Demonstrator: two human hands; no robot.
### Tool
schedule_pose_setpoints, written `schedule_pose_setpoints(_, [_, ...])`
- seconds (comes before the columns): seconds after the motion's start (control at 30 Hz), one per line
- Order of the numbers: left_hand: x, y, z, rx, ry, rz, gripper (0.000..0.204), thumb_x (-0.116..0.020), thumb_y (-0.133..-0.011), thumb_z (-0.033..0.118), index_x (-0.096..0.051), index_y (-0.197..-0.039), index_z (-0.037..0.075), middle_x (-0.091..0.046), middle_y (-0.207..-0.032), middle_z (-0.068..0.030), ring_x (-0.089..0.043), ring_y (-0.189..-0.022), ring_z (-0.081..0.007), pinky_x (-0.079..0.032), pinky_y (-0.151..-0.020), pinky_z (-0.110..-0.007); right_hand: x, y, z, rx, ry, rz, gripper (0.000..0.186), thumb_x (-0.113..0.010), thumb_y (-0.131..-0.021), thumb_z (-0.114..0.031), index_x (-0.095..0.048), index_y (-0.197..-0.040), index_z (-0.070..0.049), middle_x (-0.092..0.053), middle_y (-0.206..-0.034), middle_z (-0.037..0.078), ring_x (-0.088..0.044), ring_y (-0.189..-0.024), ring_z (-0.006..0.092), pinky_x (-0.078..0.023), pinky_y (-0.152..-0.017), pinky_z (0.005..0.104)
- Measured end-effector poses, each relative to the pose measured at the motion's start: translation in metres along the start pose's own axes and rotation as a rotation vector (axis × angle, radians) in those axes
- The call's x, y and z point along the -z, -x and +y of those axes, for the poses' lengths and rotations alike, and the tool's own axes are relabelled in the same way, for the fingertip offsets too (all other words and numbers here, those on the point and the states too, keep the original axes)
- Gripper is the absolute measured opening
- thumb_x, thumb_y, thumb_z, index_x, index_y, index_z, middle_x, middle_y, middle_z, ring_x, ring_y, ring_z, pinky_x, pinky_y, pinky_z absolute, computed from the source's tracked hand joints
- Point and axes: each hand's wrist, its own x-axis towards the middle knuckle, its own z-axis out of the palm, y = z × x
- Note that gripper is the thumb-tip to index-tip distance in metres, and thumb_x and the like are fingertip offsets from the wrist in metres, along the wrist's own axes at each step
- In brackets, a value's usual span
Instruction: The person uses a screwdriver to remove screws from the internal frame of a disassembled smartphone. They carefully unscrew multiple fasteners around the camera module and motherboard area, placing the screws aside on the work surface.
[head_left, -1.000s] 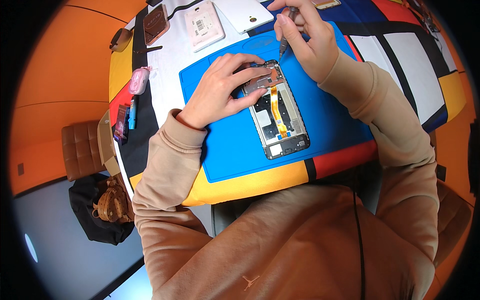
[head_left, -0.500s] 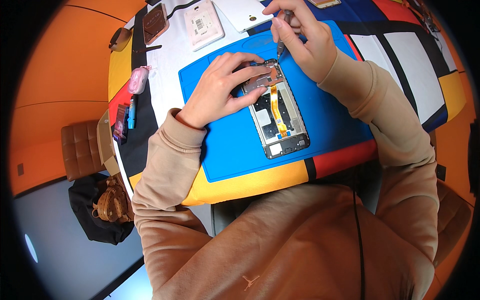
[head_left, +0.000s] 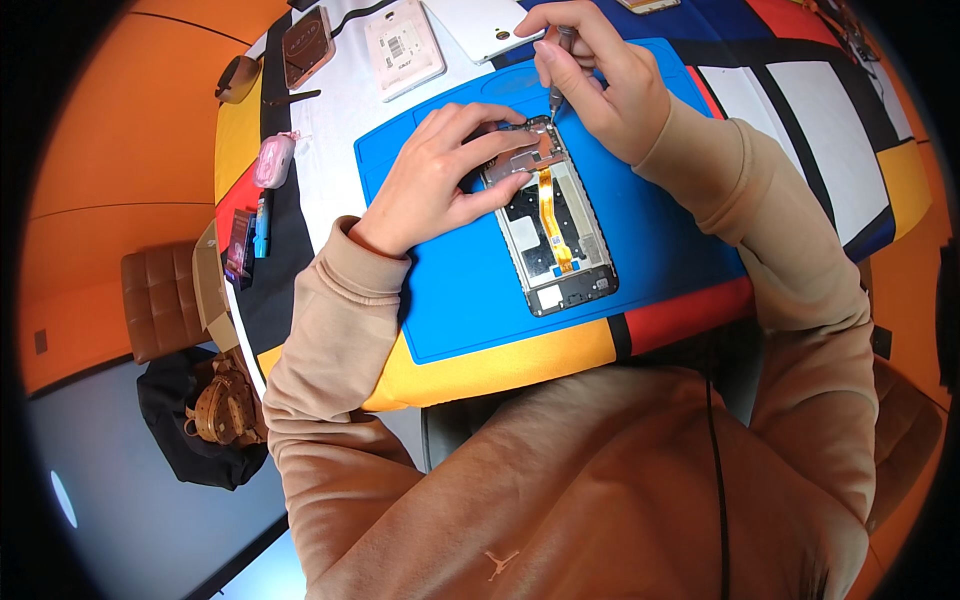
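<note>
An opened phone lies on a blue mat, its inside showing a long gold ribbon cable and a metal-coloured plate at the top. My left hand grips the upper part of that phone, fingertips over its left side and plate. In my right hand is a slim grey screwdriver, held upright with its tip at the phone's top right corner; whether it touches a screw is too small to tell.
Behind the mat lie a dark phone, a pinkish phone and a white device. At the left are a pink case, a blue tube, a purple box and a bag below the table.
My right hand and the screwdriver have shifted slightly up and left. The phone and my left hand sit a few pixels higher, with the same grip.
</note>
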Motion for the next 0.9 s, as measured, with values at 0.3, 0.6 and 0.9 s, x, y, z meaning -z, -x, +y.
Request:
schedule_pose_setpoints(0.3, [-0.002, -0.001, 0.000, -0.025, -0.004, 0.031, 0.032, -0.076, -0.087, 0.023, -0.074, -0.115, 0.010, -0.065, -0.121, -0.0047, -0.059, -0.101, -0.0224, -0.049, -0.091, -0.035, 0.004, -0.005, 0.000, 0.128, 0.065, -0.078, 0.019, -0.055, -0.094, 0.002, -0.056, -0.113, 0.002, -0.063, -0.098, 0.016, -0.066, -0.074, 0.0294, -0.052, -0.066, 0.0329])
schedule_pose_setpoints(0.6, [-0.003, -0.002, -0.002, -0.075, -0.016, 0.070, 0.027, -0.075, -0.089, 0.025, -0.076, -0.113, 0.013, -0.066, -0.116, -0.0050, -0.059, -0.093, -0.0211, -0.050, -0.083, -0.033, 0.009, -0.017, 0.004, 0.061, 0.071, -0.157, 0.019, -0.057, -0.089, -0.003, -0.051, -0.106, -0.002, -0.060, -0.111, 0.018, -0.057, -0.100, 0.0355, -0.043, -0.093, 0.0416])
schedule_pose_setpoints(0.9, [-0.002, -0.001, -0.002, -0.059, -0.016, 0.052, 0.030, -0.076, -0.088, 0.024, -0.076, -0.115, 0.013, -0.066, -0.118, -0.0052, -0.060, -0.097, -0.0222, -0.051, -0.087, -0.034, 0.015, -0.021, -0.006, 0.062, 0.019, -0.193, 0.017, -0.057, -0.085, -0.002, -0.049, -0.100, -0.003, -0.059, -0.108, 0.017, -0.055, -0.095, 0.0340, -0.043, -0.092, 0.0408])
